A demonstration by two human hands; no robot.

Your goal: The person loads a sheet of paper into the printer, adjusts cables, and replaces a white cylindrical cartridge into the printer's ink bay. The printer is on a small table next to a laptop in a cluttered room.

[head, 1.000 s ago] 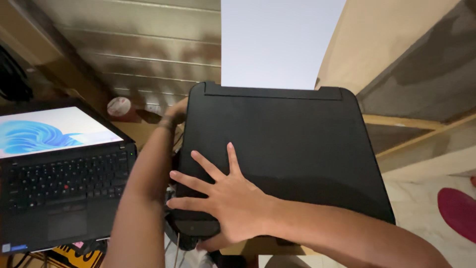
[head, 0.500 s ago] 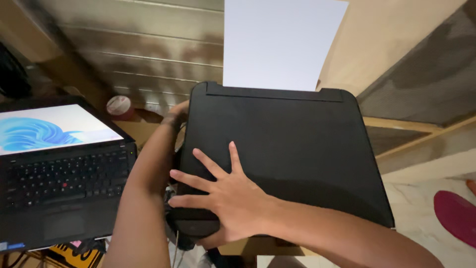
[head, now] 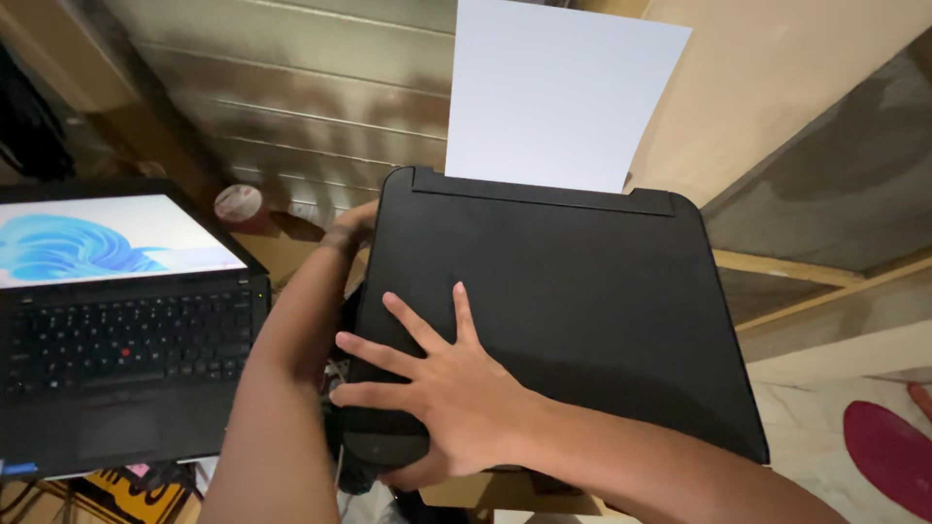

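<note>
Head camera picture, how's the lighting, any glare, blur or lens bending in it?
Head view: warm dim light; the white paper sheet and laptop screen look washed out. The black printer shows only a soft sheen. The right hand is sharp, spread flat on the lid; the left hand sits in shadow behind the printer's side. Wall boards bow toward the edges, a wide-angle effect.

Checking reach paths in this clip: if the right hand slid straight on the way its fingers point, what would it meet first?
The right hand lies flat on the black printer, fingers pointing up-left. It would likely run off the lid's left edge toward the left forearm; depth there is unclear.
</note>
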